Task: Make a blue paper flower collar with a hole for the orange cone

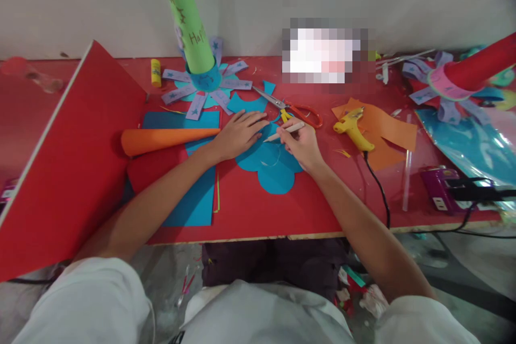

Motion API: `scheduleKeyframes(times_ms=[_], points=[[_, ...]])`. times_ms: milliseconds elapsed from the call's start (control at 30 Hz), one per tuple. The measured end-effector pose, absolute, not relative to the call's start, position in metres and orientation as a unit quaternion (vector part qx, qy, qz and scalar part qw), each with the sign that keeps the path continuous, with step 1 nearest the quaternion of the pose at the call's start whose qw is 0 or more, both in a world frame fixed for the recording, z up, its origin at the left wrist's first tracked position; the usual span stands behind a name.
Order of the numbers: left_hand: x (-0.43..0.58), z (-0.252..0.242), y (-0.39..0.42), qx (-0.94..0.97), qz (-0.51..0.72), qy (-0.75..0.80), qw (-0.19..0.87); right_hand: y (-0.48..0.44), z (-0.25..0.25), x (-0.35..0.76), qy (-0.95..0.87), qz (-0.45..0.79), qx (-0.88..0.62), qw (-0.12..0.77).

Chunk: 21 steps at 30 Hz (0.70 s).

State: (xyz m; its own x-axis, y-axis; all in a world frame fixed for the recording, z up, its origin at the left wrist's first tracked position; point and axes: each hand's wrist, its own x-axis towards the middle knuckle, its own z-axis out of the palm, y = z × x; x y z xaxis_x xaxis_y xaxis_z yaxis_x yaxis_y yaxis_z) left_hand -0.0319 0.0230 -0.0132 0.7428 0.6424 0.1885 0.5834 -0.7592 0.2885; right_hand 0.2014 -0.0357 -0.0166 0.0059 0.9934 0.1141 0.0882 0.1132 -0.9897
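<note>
My left hand lies flat with fingers spread on a blue flower-shaped paper cutout on the red table. My right hand is closed around a white pen, whose tip rests on the same cutout. An orange paper cone lies just left of my left hand on a blue sheet. Scissors with red and yellow handles lie just beyond my right hand.
A yellow glue gun rests on orange paper, its black cord running off the front edge. A green tube stands in a ring of purple strips. A red board leans at left. A red tube, blue foil and a purple device sit at right.
</note>
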Motion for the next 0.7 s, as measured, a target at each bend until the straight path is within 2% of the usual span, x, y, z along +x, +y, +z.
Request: scheduleKeyframes(times_ms=[700], points=[[-0.0326, -0.0165, 0.023, 0.928, 0.155, 0.324, 0.096, -0.0378, -0.0142, 0.1998, -0.565, 0.444, -0.49, 0.494]])
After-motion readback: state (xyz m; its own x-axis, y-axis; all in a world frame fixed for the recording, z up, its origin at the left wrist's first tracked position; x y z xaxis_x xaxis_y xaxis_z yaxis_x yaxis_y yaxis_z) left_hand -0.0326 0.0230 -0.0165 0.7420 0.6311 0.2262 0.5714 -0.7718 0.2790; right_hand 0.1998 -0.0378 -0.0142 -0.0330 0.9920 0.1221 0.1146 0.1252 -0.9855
